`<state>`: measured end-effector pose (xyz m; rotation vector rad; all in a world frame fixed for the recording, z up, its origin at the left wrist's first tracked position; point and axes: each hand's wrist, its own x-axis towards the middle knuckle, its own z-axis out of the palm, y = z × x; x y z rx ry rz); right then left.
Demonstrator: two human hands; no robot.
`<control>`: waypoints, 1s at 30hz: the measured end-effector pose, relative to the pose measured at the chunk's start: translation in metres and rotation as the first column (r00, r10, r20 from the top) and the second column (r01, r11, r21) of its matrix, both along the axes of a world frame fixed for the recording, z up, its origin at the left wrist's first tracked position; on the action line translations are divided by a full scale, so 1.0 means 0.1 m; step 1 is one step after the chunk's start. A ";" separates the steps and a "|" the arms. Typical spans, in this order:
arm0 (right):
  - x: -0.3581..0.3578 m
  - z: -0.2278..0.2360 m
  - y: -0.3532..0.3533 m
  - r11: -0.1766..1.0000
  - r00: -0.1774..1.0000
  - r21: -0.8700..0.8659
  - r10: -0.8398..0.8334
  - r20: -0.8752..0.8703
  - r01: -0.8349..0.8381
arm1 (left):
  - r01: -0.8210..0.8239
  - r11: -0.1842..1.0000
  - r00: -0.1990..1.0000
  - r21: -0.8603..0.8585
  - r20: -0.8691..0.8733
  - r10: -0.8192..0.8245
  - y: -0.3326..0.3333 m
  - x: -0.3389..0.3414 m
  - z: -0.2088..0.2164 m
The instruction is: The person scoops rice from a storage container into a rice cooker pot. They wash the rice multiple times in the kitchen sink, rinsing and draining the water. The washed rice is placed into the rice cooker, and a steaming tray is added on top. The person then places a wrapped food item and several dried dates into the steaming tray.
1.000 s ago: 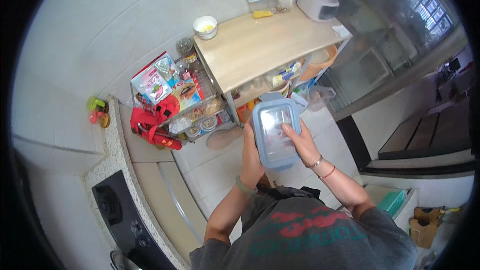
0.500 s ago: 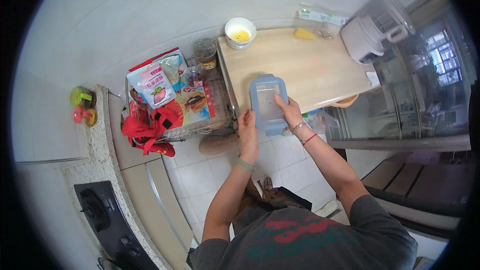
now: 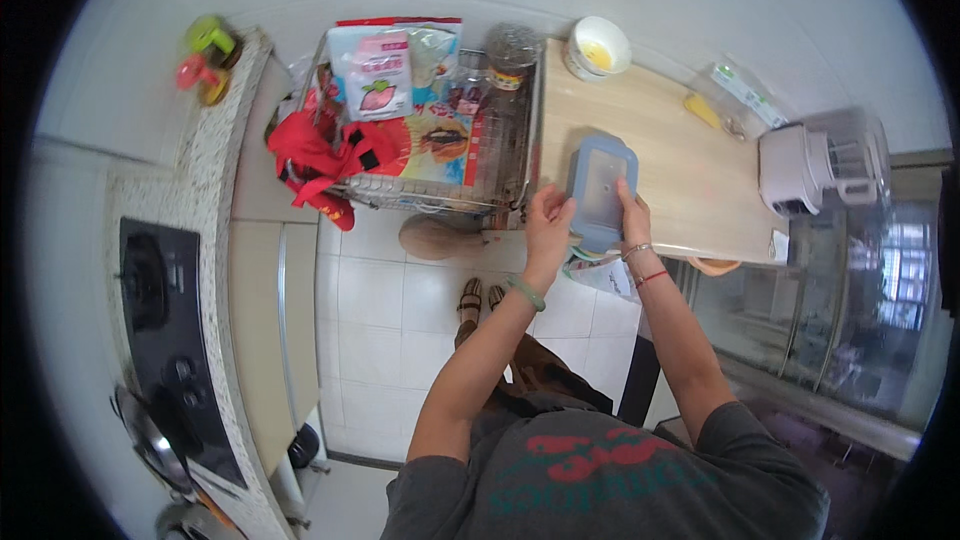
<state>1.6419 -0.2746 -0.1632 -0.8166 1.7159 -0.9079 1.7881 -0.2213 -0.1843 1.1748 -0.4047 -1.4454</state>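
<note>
A rectangular food storage container (image 3: 601, 192) with a blue-rimmed, see-through lid is between my hands at the near left part of the wooden table. My right hand (image 3: 636, 219) grips its right side, the thumb lying along the lid's rim. At the container's left edge is my left hand (image 3: 548, 225), fingers curled and thumb against the rim; its fingertips are partly hidden. Inside the container I cannot make out anything clearly. A white bowl (image 3: 612, 32) with something yellow in it stands at the table's far left corner.
A wire rack (image 3: 410, 192) left of the table holds packets, a jar (image 3: 511, 50) and a red cloth bag (image 3: 315, 155). A white appliance (image 3: 790, 172) stands at the table's right end. Farther left, a black gas hob (image 3: 165, 310) sits in the speckled counter.
My head view has turned, so the scene has shifted. My hands stay at the container's two sides; the right thumb has moved from the lid's middle toward its right rim.
</note>
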 end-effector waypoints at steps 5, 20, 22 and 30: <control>-0.20 -0.27 -0.10 0.994 0.995 -0.096 0.038 -0.088 -0.046 | -0.051 0.995 0.998 -0.083 0.044 0.055 0.36 0.01 0.02; 1.67 0.83 2.28 0.673 0.394 -0.133 0.569 0.721 -0.728 | -0.563 0.820 0.687 0.105 -0.492 0.535 3.67 1.25 0.79; 2.17 0.87 2.84 0.553 0.292 -0.098 0.572 0.766 -0.828 | -0.668 0.740 0.615 0.081 -0.500 0.610 4.23 1.44 0.95; 3.78 1.20 5.63 0.097 -0.124 -0.186 0.450 0.884 -0.978 | -0.979 0.100 0.164 -0.179 -0.393 0.905 6.93 2.17 1.46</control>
